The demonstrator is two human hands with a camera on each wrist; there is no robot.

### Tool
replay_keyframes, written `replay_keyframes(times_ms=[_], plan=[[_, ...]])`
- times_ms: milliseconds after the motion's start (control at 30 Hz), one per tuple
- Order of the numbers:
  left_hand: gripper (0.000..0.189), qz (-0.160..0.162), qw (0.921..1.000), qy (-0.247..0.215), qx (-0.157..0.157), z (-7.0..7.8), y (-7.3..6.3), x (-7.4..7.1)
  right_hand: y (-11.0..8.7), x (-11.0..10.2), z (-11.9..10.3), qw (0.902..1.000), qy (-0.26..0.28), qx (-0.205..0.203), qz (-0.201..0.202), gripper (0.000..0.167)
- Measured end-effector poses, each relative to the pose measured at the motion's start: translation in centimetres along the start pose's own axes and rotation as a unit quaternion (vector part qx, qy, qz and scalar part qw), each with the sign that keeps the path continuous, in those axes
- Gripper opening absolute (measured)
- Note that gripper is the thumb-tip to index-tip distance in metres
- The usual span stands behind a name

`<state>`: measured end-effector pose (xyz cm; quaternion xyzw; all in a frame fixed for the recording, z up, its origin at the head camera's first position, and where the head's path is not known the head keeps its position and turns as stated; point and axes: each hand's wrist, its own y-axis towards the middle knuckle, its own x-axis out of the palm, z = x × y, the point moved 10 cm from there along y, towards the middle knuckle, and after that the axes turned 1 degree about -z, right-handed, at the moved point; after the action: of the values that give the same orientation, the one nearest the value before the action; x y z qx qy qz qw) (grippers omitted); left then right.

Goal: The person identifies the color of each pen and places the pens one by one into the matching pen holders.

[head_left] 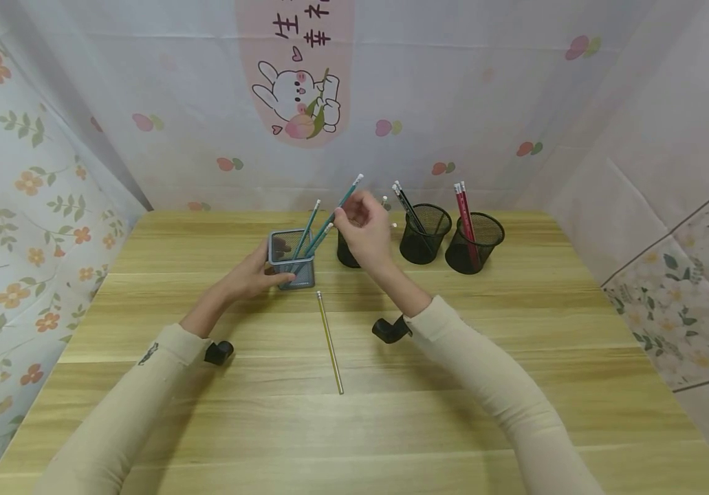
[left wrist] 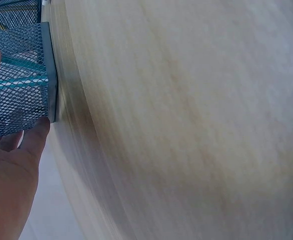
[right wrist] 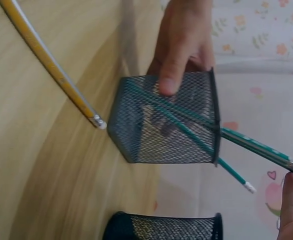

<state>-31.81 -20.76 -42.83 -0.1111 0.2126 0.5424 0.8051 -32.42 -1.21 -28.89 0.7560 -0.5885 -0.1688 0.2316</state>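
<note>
My left hand (head_left: 249,273) grips a square grey mesh pen holder (head_left: 297,280) from its left side, thumb across the front. Inside the holder stand green pencils (head_left: 309,230), leaning right with their white eraser ends up. Over the holder's right side, my right hand (head_left: 366,230) pinches another green pencil (head_left: 349,194) near its upper part. That pencil slants down toward the holder; its lower end is hard to make out in the head view. In the left wrist view, the left hand (left wrist: 16,170) touches the mesh holder (left wrist: 21,95) near its base.
On the table (head_left: 236,426) lies a yellow pencil (head_left: 331,344) in front of the holder. Three round black mesh cups stand at the back right; the nearest one (head_left: 348,254) is partly behind my right hand. Another cup (head_left: 419,249) has black pencils, the last (head_left: 462,261) red ones.
</note>
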Motion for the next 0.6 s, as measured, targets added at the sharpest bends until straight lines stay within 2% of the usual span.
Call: replay_keyframes(times_ms=[267, 500, 600], plan=[[0.063, 0.003, 1.0000, 0.001, -0.001, 0.00, 0.05, -0.04, -0.52, 0.63, 0.66, 0.9997, -0.019, 0.001, -0.017, 0.004], [0.064, 0.004, 1.0000, 0.003, 0.002, 0.04, 0.04, -0.07, -0.68, 0.83, 0.33, 0.9992, -0.032, -0.007, -0.024, 0.003], [0.064, 0.003, 1.0000, 0.001, 0.002, 0.05, 0.05, -0.05, -0.73, 0.79, 0.39, 0.9991, -0.034, 0.002, -0.027, 0.004]])
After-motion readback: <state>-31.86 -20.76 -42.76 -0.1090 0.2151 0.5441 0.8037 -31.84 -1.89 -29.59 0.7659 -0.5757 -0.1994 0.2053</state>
